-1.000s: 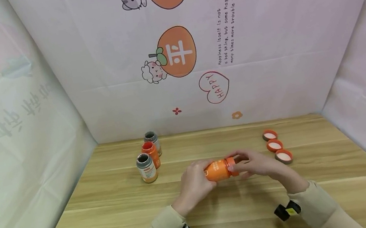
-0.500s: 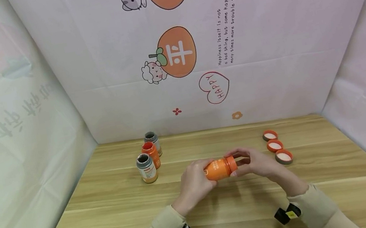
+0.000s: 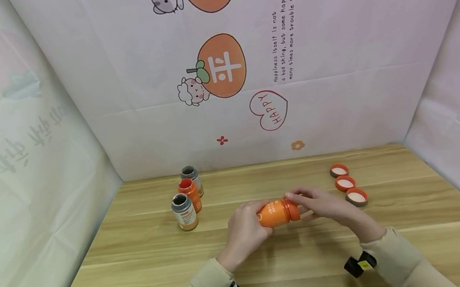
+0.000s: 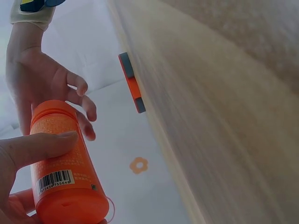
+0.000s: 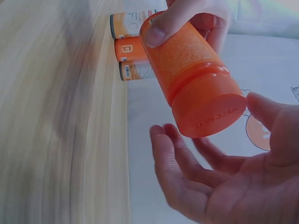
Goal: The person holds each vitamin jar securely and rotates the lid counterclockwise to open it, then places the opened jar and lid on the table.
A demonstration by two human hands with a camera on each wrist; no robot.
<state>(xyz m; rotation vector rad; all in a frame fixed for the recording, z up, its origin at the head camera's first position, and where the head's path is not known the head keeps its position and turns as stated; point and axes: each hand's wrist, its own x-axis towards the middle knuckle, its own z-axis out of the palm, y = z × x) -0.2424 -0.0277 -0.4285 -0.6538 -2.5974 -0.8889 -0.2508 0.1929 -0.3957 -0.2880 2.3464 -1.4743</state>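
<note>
My left hand (image 3: 246, 227) grips an orange bottle (image 3: 275, 213) round its body, holding it tilted nearly sideways above the wooden table. The bottle's orange screw cap (image 5: 210, 109) is on and points toward my right hand (image 3: 324, 204). In the right wrist view, the thumb tip lies at the cap's edge, while the other fingers spread loosely below it, apart from the cap. The left wrist view shows the left thumb (image 4: 51, 145) pressed along the bottle's side, above a barcode. Part of the bottle's body is hidden behind the left fingers.
Left of the hands, a row of three uncapped bottles stands upright: a grey-necked one (image 3: 185, 214) in front, an orange one (image 3: 190, 196) and another grey-necked one (image 3: 190, 174) behind. Three caps (image 3: 345, 183) lie upturned at the right. White printed sheets (image 3: 165, 139) wall the table.
The right fingers have shifted about the cap, from spread around it to the thumb at its upper edge with the others loosened. The left hand and bottle stay nearly in place.
</note>
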